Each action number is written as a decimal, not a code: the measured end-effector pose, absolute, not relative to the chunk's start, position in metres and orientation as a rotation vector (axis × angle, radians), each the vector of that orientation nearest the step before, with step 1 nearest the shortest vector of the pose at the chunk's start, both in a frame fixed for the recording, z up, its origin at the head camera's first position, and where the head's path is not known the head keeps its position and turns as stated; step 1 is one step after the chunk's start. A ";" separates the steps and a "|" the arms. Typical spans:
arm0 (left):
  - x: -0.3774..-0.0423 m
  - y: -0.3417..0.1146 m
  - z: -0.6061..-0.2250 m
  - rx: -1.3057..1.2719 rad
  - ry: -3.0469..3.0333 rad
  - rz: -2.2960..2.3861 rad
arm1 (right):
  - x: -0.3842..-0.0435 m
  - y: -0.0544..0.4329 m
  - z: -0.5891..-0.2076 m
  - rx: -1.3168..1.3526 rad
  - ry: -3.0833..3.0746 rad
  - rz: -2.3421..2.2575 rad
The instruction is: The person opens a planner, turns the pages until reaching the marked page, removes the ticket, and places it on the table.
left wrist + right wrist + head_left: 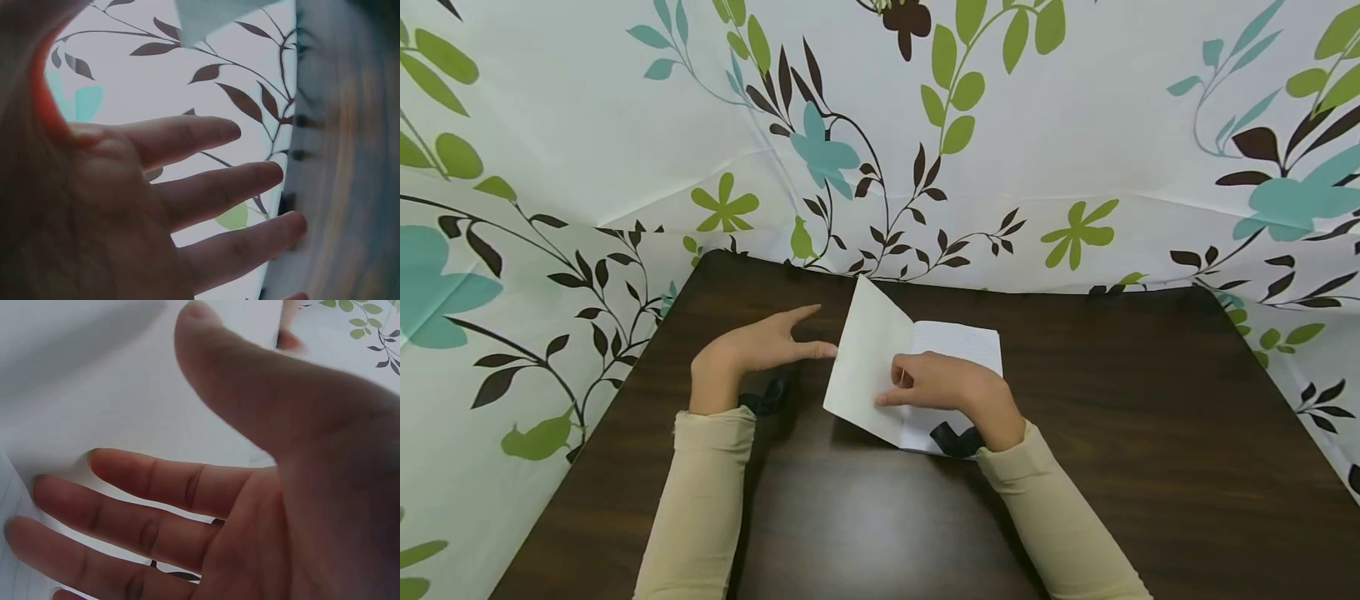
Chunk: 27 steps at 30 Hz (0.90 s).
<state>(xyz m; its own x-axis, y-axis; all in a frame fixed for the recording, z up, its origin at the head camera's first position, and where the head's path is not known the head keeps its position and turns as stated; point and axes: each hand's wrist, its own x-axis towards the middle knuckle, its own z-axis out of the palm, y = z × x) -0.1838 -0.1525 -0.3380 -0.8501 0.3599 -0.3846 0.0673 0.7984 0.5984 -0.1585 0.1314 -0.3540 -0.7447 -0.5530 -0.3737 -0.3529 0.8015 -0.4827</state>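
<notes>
A notebook lies spread on the table, its pale cover (868,350) tilted up on the left and a lined white page (955,336) flat on the right. My right hand (951,385) is over the notebook, its thumb against the cover's inner face in the head view. In the right wrist view the fingers (144,487) are extended, gently bent, with nothing gripped. To the left, my left hand (752,346) hovers with its thumb tip right at the cover's outer edge. Its fingers (212,194) are spread and straight in the left wrist view, holding nothing.
The dark wooden table (1120,433) extends around the notebook. Behind and beside it hangs a white cloth (1075,125) printed with leaves and birds. Black wrist devices show under both wrists, the left one (765,398) above the table and the right one (957,439) over the page.
</notes>
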 end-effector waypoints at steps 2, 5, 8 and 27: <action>-0.184 -0.151 -0.338 0.327 2.500 0.807 | -0.158 0.131 -0.356 -0.666 2.483 -0.516; -0.185 -0.150 -0.340 0.344 2.490 0.823 | -0.158 0.130 -0.358 -0.678 2.485 -0.512; -0.187 -0.151 -0.342 0.356 2.487 0.820 | -0.159 0.131 -0.359 -0.675 2.482 -0.519; -0.197 -0.166 -0.376 0.276 2.463 0.705 | -0.173 0.155 -0.359 -0.648 2.393 -0.552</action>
